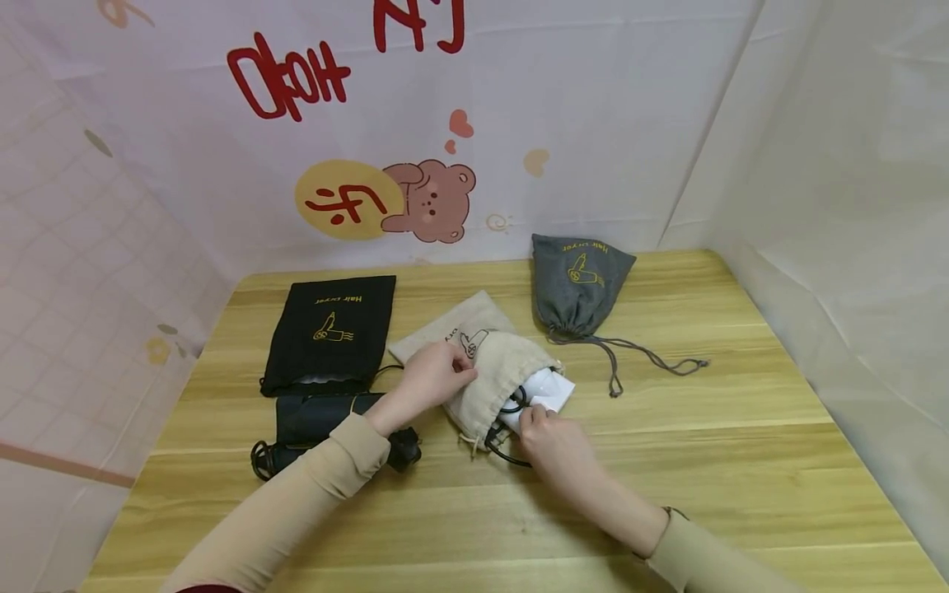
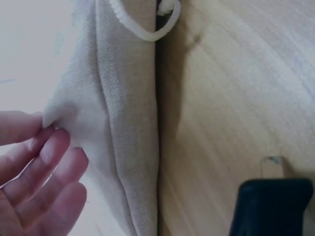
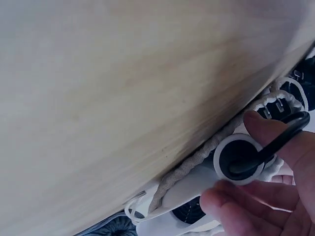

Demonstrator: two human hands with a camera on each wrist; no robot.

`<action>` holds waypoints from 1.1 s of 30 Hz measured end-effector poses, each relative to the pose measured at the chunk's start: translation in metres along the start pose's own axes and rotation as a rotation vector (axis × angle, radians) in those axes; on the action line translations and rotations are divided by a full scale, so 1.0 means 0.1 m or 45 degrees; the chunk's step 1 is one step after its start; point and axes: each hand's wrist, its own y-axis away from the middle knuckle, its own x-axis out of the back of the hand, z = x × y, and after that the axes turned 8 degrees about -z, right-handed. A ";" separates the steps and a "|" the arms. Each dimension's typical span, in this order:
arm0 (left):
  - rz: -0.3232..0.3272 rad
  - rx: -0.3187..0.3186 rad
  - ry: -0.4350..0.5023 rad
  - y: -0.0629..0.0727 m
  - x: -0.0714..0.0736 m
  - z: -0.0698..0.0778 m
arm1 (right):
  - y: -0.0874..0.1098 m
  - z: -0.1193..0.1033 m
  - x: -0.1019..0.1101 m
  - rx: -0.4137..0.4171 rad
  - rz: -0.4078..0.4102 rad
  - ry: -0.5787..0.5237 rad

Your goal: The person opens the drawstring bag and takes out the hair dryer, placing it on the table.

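A beige drawstring bag (image 1: 504,366) with a hair-dryer print lies mid-table, its mouth turned to the right and toward me. A white hair dryer (image 1: 556,389) sticks partly out of that mouth; the rest is hidden inside. My left hand (image 1: 436,375) pinches a fold of the bag's cloth (image 2: 74,115) between thumb and fingertips. At the mouth, my right hand (image 1: 558,449) grips the white end of the dryer's handle (image 3: 236,155), where the black cord (image 3: 283,140) comes out. Plug prongs (image 3: 268,112) show inside the bag's opening, next to my thumb.
Left of the beige bag lies a black pouch (image 1: 329,329), and nearer me a dark, rolled-looking object (image 1: 315,418) with a coiled cord. A grey drawstring pouch (image 1: 582,288) lies at the back right, its strings trailing right. White printed cloth (image 1: 593,99) hangs behind the wooden table (image 1: 741,461).
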 end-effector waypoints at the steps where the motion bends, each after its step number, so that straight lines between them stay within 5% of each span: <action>1: 0.009 -0.002 -0.009 0.00 0.00 0.00 | -0.01 -0.01 0.00 -0.001 0.001 0.011; 8: 0.088 -0.002 -0.048 0.02 -0.06 0.02 | -0.10 -0.05 0.03 -0.006 -0.020 0.012; 16: 0.134 0.093 -0.150 0.03 -0.12 0.12 | -0.15 -0.08 0.05 -0.081 -0.002 -0.022; 24: 0.180 0.073 -0.102 -0.01 -0.13 0.18 | -0.16 -0.04 0.06 -0.061 -0.023 0.041; 33: 0.188 0.035 -0.077 -0.03 -0.09 0.07 | -0.11 0.17 0.08 -0.014 0.004 -0.131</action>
